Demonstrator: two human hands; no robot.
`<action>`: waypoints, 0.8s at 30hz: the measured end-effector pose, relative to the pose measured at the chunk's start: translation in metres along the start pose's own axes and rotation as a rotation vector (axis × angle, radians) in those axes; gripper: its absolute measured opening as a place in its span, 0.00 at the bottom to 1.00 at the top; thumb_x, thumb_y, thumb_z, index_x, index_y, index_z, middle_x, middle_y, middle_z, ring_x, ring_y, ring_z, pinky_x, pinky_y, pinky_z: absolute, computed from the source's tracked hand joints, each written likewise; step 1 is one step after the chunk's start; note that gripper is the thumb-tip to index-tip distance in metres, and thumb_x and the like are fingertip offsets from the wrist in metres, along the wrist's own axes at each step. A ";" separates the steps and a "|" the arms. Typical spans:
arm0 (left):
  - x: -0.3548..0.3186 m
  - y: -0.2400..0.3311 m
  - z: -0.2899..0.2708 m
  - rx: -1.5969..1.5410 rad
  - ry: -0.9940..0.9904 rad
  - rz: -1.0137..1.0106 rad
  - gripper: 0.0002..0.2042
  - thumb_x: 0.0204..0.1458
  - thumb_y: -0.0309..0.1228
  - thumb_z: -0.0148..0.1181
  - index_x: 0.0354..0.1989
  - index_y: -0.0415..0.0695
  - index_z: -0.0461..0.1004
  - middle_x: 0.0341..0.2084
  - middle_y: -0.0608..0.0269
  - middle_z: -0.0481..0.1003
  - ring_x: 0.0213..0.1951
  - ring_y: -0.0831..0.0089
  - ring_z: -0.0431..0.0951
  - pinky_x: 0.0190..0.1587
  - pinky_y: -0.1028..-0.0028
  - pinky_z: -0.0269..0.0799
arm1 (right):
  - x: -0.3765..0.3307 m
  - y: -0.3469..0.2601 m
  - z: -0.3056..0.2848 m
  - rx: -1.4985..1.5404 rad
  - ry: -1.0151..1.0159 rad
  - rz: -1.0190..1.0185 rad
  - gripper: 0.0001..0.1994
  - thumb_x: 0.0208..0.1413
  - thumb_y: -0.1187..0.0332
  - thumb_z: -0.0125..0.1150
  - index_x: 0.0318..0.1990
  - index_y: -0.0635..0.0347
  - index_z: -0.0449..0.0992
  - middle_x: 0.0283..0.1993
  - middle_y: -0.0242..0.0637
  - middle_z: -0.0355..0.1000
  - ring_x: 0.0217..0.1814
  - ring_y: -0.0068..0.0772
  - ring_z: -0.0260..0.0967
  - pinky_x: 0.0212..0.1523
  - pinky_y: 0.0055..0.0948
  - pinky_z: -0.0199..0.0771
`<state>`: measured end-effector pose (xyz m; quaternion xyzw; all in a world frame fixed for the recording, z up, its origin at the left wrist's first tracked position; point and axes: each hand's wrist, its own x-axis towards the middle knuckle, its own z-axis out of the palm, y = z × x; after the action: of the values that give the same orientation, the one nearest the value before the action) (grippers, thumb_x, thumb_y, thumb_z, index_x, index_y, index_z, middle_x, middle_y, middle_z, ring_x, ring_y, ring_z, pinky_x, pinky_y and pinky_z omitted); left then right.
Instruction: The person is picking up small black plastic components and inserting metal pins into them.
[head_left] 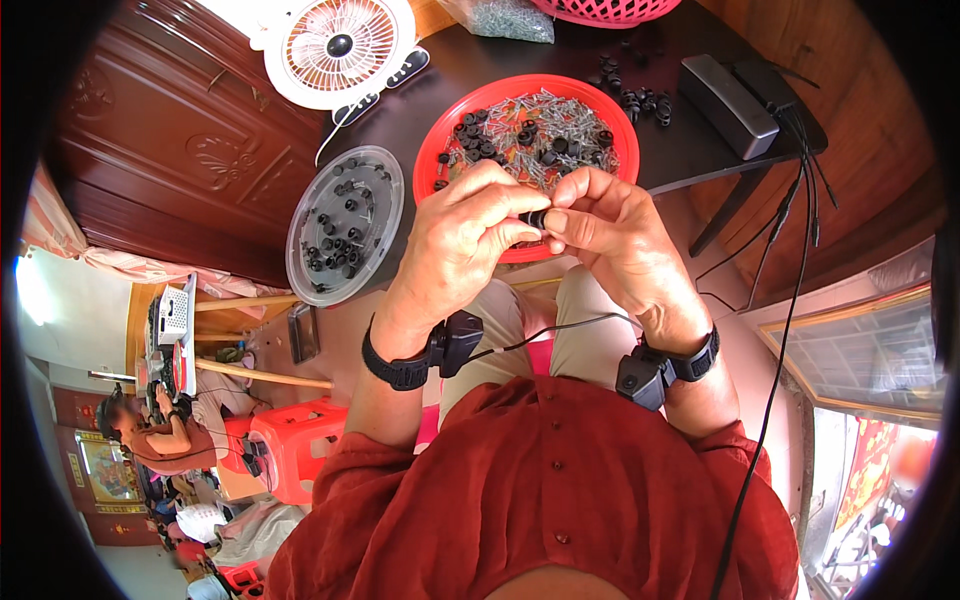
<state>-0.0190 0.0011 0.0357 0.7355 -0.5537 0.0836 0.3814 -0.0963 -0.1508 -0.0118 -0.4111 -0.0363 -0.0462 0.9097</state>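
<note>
Between my two hands, just above the near rim of a red basin (427,125), is a small black round part (533,218). My left hand (445,235) pinches its left side between thumb and fingers. The thumb and forefinger of my right hand (625,240) close on its right end, so the fingertips hide much of it. In the basin lie many silver screws (545,110) mixed with black round caps (487,135). A clear round plastic tray (390,215) with scattered black parts (350,235) stands left of my left hand.
A white fan (340,45) stands at the table's far left. Beyond the basin are a bag of screws (510,22), a pink basket (610,8) and loose black parts (645,105). Right lies a grey box (730,105) with hanging cables (800,180). Another person (170,435) sits far left.
</note>
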 end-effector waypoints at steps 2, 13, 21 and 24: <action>-0.001 0.000 0.000 -0.002 -0.002 0.007 0.13 0.37 0.17 0.62 0.34 0.40 0.74 0.25 0.61 0.69 0.27 0.67 0.72 0.28 0.72 0.69 | 0.001 0.004 0.000 0.009 -0.041 -0.079 0.06 0.50 0.79 0.57 0.35 0.63 0.68 0.32 0.32 0.69 0.33 0.19 0.67 0.33 0.16 0.66; -0.002 -0.001 -0.010 -0.070 -0.110 0.021 0.11 0.39 0.18 0.61 0.34 0.39 0.74 0.24 0.61 0.69 0.25 0.71 0.71 0.25 0.75 0.66 | 0.004 0.014 -0.004 0.144 -0.158 -0.029 0.09 0.50 0.81 0.56 0.37 0.63 0.66 0.34 0.32 0.67 0.35 0.22 0.66 0.36 0.20 0.68; -0.001 -0.003 -0.002 -0.149 0.001 -0.085 0.12 0.36 0.21 0.66 0.32 0.40 0.73 0.24 0.66 0.68 0.24 0.78 0.68 0.25 0.78 0.66 | 0.008 0.014 -0.005 0.395 -0.165 -0.003 0.09 0.50 0.80 0.57 0.38 0.63 0.66 0.34 0.36 0.69 0.34 0.25 0.68 0.36 0.22 0.69; -0.002 -0.006 -0.002 -0.174 0.032 -0.104 0.12 0.36 0.21 0.67 0.31 0.40 0.73 0.23 0.66 0.68 0.23 0.78 0.68 0.25 0.79 0.65 | 0.009 0.015 -0.007 0.359 -0.175 -0.003 0.08 0.50 0.80 0.57 0.38 0.63 0.67 0.34 0.36 0.69 0.34 0.25 0.68 0.36 0.22 0.69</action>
<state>-0.0137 0.0047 0.0329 0.7260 -0.5138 0.0270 0.4563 -0.0855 -0.1462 -0.0267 -0.2447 -0.1235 -0.0043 0.9617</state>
